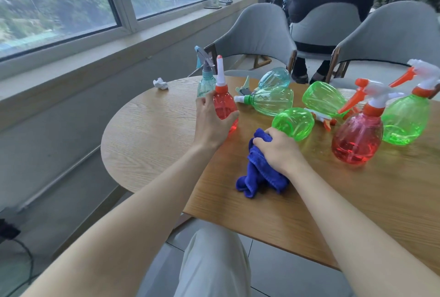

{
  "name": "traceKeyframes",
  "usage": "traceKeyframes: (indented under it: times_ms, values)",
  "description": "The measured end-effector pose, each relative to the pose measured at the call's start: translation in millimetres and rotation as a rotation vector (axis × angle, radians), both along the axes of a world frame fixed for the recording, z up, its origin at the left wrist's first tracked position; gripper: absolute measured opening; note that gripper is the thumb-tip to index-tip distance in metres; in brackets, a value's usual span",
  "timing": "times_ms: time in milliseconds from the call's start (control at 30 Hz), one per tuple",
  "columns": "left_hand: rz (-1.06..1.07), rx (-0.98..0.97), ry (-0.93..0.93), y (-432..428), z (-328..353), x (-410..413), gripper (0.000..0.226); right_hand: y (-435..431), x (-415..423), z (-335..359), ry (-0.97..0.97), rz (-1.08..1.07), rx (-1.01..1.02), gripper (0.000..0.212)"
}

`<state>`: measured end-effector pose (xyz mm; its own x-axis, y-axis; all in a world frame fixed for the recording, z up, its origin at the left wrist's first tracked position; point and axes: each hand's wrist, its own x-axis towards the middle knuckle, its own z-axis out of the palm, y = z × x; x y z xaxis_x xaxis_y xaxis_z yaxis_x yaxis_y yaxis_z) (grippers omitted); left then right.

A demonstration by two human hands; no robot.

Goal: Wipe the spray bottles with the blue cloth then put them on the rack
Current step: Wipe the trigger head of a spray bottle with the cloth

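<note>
My left hand (210, 121) grips a small red bottle (225, 106) with a white pointed cap, upright on the wooden table (152, 130). My right hand (278, 151) holds the bunched blue cloth (258, 172) against the table, beside a green bottle (294, 124) lying on its side. A teal spray bottle (206, 79) stands behind the red one. Other green (271, 100) and teal (273, 77) bottles lie toppled in the middle. A red spray bottle (357, 139) and a green one (404, 118) stand upright at the right. No rack is in view.
A crumpled white tissue (160, 83) lies near the table's far left edge. Grey chairs (259, 32) stand behind the table, and a person in black sits on one (326, 25). A window sill (95, 41) runs along the left.
</note>
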<state>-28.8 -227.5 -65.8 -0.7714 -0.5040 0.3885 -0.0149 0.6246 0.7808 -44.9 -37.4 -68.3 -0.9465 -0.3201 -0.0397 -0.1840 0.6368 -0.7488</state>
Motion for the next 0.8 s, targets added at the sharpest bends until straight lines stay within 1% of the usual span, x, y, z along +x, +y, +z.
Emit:
traceKeyframes:
  times_ms: [67,133,200,233,333,400,500,567,600,633,667,733,800]
  values:
    - [0.037,-0.046,-0.026,-1,-1,-1,0.087,0,-1,0,-0.003,0.002,0.008,0.019]
    - [0.111,-0.113,-0.072,-3,-3,-1,0.101,1,-2,0,-0.017,0.008,0.01,0.018]
    - [0.144,-0.124,-0.09,-4,-5,1,0.11,0,-4,0,-0.022,0.011,0.012,0.019]
    - [0.145,-0.122,-0.103,-4,-6,2,0.108,0,-6,0,-0.023,0.011,0.015,0.019]
    - [0.175,-0.138,-0.154,-4,-7,0,0.093,-2,-9,0,-0.03,0.01,0.033,0.024]
    - [0.202,-0.107,-0.166,-5,-8,-1,0.088,-3,-10,0,-0.03,0.008,0.046,0.026]
    - [0.22,-0.061,-0.179,-5,-8,-4,0.089,-3,-10,-1,-0.037,0.003,0.044,0.025]
    - [0.268,-0.053,-0.189,0,-8,-2,0.091,-3,-10,0,-0.038,0.0,0.038,0.025]
    - [0.312,-0.069,-0.172,4,-7,0,0.09,-3,-9,0,-0.041,-0.002,0.034,0.024]
    - [0.352,-0.1,-0.123,10,-8,1,0.083,-4,-9,0,-0.042,0.0,0.028,0.024]
    - [0.368,-0.139,-0.047,15,-8,4,0.072,-4,-8,1,-0.039,0.007,0.017,0.024]
    - [0.277,-0.171,0.069,29,-9,5,0.049,0,-7,1,-0.033,0.025,-0.034,0.022]
    - [0.084,-0.082,0.06,44,-5,4,0.04,8,-4,2,-0.062,0.048,-0.164,0.019]
